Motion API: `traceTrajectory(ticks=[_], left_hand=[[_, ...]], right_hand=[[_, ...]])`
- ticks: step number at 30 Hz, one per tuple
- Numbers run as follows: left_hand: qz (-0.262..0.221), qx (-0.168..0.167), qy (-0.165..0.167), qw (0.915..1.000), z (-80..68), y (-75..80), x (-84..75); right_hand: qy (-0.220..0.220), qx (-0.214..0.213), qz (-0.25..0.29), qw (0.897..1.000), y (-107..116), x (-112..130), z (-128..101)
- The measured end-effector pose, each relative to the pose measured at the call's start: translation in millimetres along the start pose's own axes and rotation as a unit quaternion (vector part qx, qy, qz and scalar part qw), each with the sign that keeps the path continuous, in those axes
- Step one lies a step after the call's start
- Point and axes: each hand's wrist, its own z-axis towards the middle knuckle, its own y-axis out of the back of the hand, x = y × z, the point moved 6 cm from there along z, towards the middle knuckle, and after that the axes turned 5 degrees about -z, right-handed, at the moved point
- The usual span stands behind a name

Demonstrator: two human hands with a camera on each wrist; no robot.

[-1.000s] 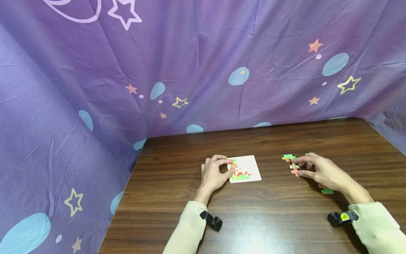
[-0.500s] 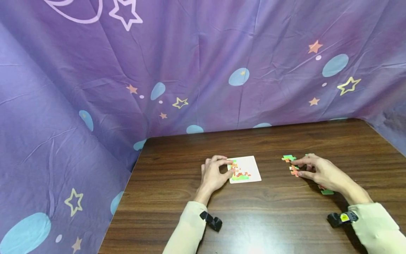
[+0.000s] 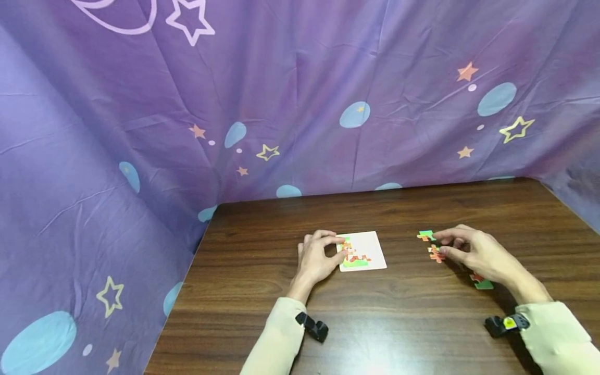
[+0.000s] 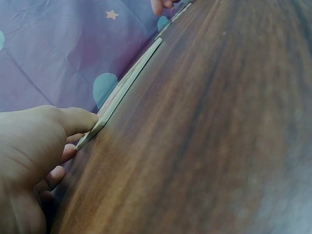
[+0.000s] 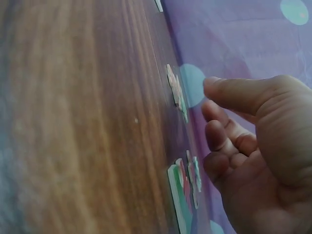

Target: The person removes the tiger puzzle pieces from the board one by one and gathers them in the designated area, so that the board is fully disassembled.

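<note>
Loose puzzle pieces just beside right-hand fingers.

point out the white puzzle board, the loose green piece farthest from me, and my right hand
white puzzle board point(image 3: 370, 242): head view, bare white upper part.
loose green piece point(image 3: 426, 235): head view, its middle.
right hand point(image 3: 478, 252): head view, back of the hand.
</note>
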Motion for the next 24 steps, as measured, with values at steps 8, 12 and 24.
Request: traceTrajectory(ticks=[8, 12, 24], left_hand=[[-0.004, 0.001, 0.001, 1.0000, -0.3, -0.6, 0.1], [-0.009, -0.005, -0.006, 0.9999, -1.1, 0.3, 1.6], [-0.004, -0.004, -0.002, 1.0000, -1.9, 1.9, -3.3]], right_hand=[[0.005, -0.013, 0.031, 0.999, 3.2, 16.3, 10.8], [0.012, -0.004, 0.075, 0.997, -1.8, 31.4, 22.6], [0.022, 0.061, 0.194, 0.979, -59.2, 88.3, 52.6]])
